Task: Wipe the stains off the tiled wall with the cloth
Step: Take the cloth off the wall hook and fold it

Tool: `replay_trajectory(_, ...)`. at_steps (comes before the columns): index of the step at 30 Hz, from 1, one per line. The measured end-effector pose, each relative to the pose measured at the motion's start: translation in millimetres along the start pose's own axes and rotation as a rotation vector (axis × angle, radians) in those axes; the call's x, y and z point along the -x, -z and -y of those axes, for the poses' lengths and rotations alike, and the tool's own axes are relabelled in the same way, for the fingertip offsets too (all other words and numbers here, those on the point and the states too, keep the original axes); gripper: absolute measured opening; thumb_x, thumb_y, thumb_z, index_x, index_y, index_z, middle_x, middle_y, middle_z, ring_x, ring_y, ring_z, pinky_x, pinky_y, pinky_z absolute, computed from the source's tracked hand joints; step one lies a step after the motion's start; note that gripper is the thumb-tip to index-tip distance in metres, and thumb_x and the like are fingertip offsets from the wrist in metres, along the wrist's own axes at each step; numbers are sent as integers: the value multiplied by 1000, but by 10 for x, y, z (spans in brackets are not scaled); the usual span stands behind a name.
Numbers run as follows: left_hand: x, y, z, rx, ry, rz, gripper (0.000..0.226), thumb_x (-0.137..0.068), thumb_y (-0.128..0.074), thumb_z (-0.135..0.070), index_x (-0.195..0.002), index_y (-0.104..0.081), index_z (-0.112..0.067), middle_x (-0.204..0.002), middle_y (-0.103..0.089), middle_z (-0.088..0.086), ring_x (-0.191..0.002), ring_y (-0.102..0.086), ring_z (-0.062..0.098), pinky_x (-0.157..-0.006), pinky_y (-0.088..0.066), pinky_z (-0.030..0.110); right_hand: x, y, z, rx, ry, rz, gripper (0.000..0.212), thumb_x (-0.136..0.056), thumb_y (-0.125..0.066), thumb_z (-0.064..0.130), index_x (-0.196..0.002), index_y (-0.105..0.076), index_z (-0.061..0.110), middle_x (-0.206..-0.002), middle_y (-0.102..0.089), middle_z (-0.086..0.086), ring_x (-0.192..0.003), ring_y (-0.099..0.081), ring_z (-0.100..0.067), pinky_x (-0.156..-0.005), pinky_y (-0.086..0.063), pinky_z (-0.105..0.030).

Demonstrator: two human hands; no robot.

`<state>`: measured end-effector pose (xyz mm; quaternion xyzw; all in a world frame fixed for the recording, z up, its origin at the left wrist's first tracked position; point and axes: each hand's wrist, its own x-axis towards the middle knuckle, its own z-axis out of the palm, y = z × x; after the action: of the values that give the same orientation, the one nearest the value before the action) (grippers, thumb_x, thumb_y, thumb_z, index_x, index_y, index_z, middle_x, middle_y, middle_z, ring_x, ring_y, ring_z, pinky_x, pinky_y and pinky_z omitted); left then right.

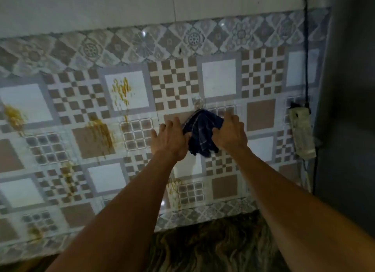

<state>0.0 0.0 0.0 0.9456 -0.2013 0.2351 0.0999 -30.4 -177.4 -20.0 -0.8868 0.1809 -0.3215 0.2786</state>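
Note:
A dark blue checked cloth (pixel 202 130) is bunched against the patterned tiled wall (pixel 219 79), hanging from a clear hook (pixel 197 102). My right hand (pixel 230 132) grips the cloth's right side. My left hand (pixel 170 140) holds its left edge, fingers spread on the tile. Yellow-orange stains mark the wall to the left: one on a white tile (pixel 121 91), one running down a brown tile (pixel 100 134), one at the far left (pixel 14 115), and smaller ones lower down (pixel 69 176) and below my left arm (pixel 174 188).
A white power strip (pixel 302 131) hangs on the wall at the right, its black cable (pixel 306 48) running upward. A dark grey surface (pixel 351 109) borders the right side. A dark marbled countertop (pixel 213 243) lies below the tiles.

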Motion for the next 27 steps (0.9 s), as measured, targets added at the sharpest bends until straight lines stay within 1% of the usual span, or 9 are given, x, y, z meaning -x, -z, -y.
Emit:
replay_trajectory(4,-248,-374,-7,217,157,91,46,-99,-54,-46,-129,-40,-15,-126,-58,13,-118,-56,36,-97,-47,54,-171,-312,-141,-156,-84,27,73,-94,-66,26,-154,-26,15,-154,-29,-17,-135,-37,-43,-108,-40,-54)
replay_trajectory(7,-386,-577,-22,528,250,92,40,-94,-67,-38,-114,-40,-16,-105,-55,8,-90,-55,28,-77,-48,40,-273,-441,-196,-338,-113,-35,63,-92,-68,18,-146,-37,13,-139,-48,-19,-125,-51,-40,-106,-46,-50)
replay_trajectory(9,-448,-629,-42,675,301,82,36,-91,-72,-31,-113,-49,-16,-97,-54,3,-83,-53,22,-73,-46,33,-304,-477,-202,-469,-120,-63,45,-93,-68,12,-132,-47,8,-123,-60,-14,-111,-59,-31,-92,-51,-36)
replay_trajectory(12,-491,-648,-95,832,321,106,8,-91,-73,-21,-89,-68,-16,-88,-66,4,-84,-66,24,-74,-59,36,-277,-495,-192,-530,-122,-83,19,-98,-63,10,-116,-60,4,-99,-60,-5,-92,-58,-21,-70,-44,-18)
replay_trajectory(14,-490,-612,-111,900,331,108,8,-92,-71,-21,-85,-71,-16,-89,-72,8,-87,-71,27,-79,-63,39,-246,-453,-161,-540,-92,-147,12,-100,-59,8,-109,-61,2,-98,-59,-8,-89,-55,-21,-70,-41,-20)
replay_trajectory(17,-439,-441,-64,1054,357,45,12,-90,-70,-21,-79,-70,-17,-81,-73,6,-80,-71,26,-68,-62,32,-225,-288,-70,-530,-74,-252,7,-100,-55,9,-104,-57,3,-105,-60,-17,-91,-54,-25,-77,-38,-27)
replay_trajectory(22,-283,55,243,1265,358,-10,11,-89,-67,-15,-84,-70,-6,-83,-73,13,-79,-69,26,-76,-61,45,-73,77,339,-486,-54,-317,6,-98,-52,19,-101,-50,15,-106,-58,-14,-90,-57,-29,-80,-47,-37)
replay_trajectory(25,-128,334,564,1299,378,-14,9,-88,-67,-15,-82,-66,-9,-83,-71,15,-78,-68,28,-78,-60,54,121,213,687,-515,3,-286,4,-98,-50,17,-97,-52,14,-87,-60,-2,-77,-58,-19,-66,-46,-30)
replay_trajectory(27,17,498,833,1360,417,-8,6,-88,-68,-15,-92,-69,-10,-92,-75,14,-84,-72,34,-77,-62,57,295,243,938,-528,15,-256,7,-99,-49,16,-92,-50,14,-81,-58,1,-71,-55,-10,-56,-40,-26)
